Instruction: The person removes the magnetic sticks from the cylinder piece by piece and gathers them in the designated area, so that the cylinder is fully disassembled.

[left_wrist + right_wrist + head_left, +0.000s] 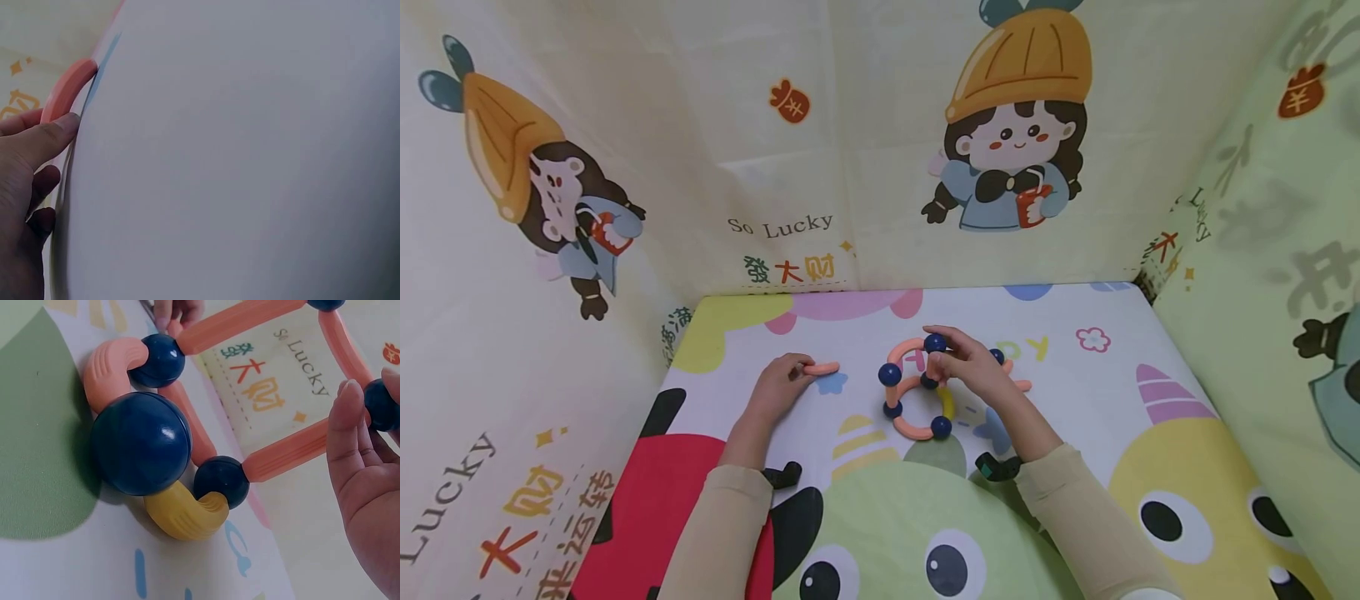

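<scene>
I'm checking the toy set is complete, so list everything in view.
Frame rods: 6, five pink, one yellow, near centre
Frame balls: 5, navy, at joints
Loose rod: 1, pink, left of centre
Other ball: 1, navy, right of centre
Other rod pieces: count unclear, pink, beside other ball
Printed cover: 1, white and multicoloured, underneath
Printed sheeting: count unclear, cream, around
Sleeves: 2, beige, foreground
Wrist devices: 2, black, by sleeve cuffs
Left grip: 1, bare, pinching loose rod
Right grip: 1, bare, holding upper frame ball

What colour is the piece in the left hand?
The piece is salmon pink, clearest in the left wrist view.
</scene>
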`<state>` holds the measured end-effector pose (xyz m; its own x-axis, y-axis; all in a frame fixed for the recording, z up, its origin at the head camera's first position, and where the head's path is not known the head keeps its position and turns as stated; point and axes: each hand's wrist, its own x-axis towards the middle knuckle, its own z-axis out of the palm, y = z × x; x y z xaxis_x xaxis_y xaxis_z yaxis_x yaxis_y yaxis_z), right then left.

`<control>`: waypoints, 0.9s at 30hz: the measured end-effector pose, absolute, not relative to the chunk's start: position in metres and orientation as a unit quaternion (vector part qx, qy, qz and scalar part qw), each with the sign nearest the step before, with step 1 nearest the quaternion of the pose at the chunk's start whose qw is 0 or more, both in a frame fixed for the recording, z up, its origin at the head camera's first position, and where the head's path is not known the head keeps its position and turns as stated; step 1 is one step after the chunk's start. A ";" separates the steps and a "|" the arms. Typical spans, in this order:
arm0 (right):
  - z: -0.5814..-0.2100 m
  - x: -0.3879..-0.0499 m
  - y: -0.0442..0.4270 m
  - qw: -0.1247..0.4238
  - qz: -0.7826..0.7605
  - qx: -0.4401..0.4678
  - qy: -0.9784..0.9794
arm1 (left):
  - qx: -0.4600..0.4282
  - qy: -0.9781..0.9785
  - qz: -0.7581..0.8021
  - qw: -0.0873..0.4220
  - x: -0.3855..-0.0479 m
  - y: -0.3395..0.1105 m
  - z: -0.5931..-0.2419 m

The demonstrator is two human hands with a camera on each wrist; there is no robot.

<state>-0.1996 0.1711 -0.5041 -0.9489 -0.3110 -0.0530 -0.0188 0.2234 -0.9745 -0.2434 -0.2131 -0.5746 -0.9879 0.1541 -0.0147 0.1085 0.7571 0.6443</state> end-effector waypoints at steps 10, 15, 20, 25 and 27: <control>-0.506 -0.200 0.173 0.125 -0.625 -0.107 0.763 | 0.076 0.934 0.346 0.047 -0.240 -0.215 -0.572; -0.505 -0.201 0.171 0.125 -0.626 -0.114 0.761 | 0.091 0.937 0.336 0.040 -0.240 -0.217 -0.572; -0.504 -0.201 0.170 0.129 -0.627 -0.117 0.759 | 0.151 0.943 0.296 0.002 -0.240 -0.214 -0.560; -0.504 -0.202 0.170 0.131 -0.627 -0.116 0.759 | 0.176 0.923 0.343 -0.021 -0.230 -0.188 -0.525; -0.503 -0.202 0.169 0.130 -0.618 -0.106 0.768 | 0.179 0.909 0.377 -0.015 -0.222 -0.173 -0.509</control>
<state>-0.2017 0.1691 -0.5026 -0.9437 -0.3238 -0.0678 -0.0028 0.2126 -0.9771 -0.2220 -0.1729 -0.5086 -0.9357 0.3133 0.1624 0.3363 0.6520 0.6795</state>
